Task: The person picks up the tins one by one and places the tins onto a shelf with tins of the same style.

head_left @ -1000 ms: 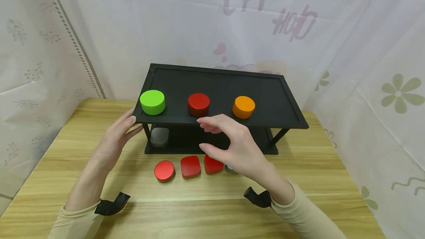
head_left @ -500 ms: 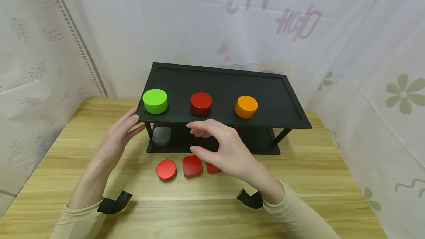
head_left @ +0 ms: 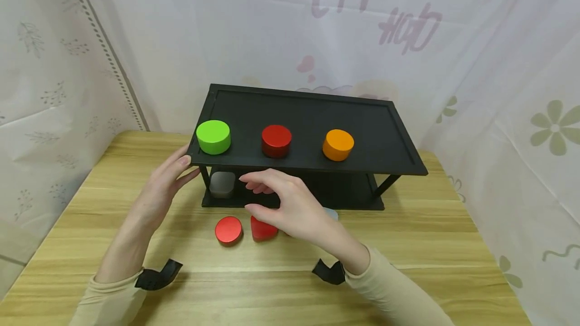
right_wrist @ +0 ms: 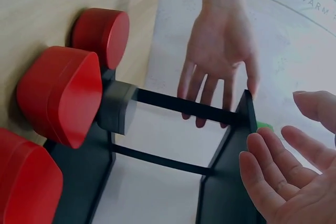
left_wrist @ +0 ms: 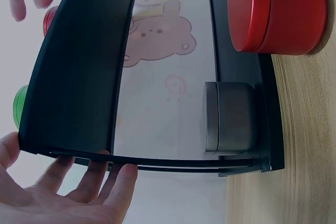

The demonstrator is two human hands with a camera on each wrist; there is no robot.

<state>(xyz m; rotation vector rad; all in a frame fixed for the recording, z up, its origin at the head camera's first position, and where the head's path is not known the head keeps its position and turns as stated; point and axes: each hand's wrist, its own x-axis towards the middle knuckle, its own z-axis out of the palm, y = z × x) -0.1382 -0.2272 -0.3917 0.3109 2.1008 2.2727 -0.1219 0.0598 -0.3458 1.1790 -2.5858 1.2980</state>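
At the left front corner of a two-tier black shelf (head_left: pixel 308 114), my left hand (head_left: pixel 158 195) holds the top board, thumb on its edge and fingers against the side frame. My right hand (head_left: pixel 290 205) hovers before the lower tier, thumb and fingers apart with nothing between them. A grey lidded tin (head_left: pixel 222 185) stands at the lower tier's left end. In front of the shelf are a round red tin (head_left: pixel 228 231) and a rounded-square red tin (head_left: pixel 264 228), the latter partly covered by my right hand. Another red tin (right_wrist: pixel 31 182) shows in the right wrist view.
Green (head_left: pixel 213 137), dark red (head_left: pixel 276 141) and orange (head_left: pixel 338 145) round tins stand along the top board's front. Behind my right wrist a pale object (head_left: pixel 332 213) peeks out. Patterned cloth (head_left: pixel 254 39) hangs behind the wooden table (head_left: pixel 235 296).
My right hand has moved left and slightly down, from before the top board's edge toward the grey tin. My left hand keeps its place on the shelf corner. The view has shifted slightly.
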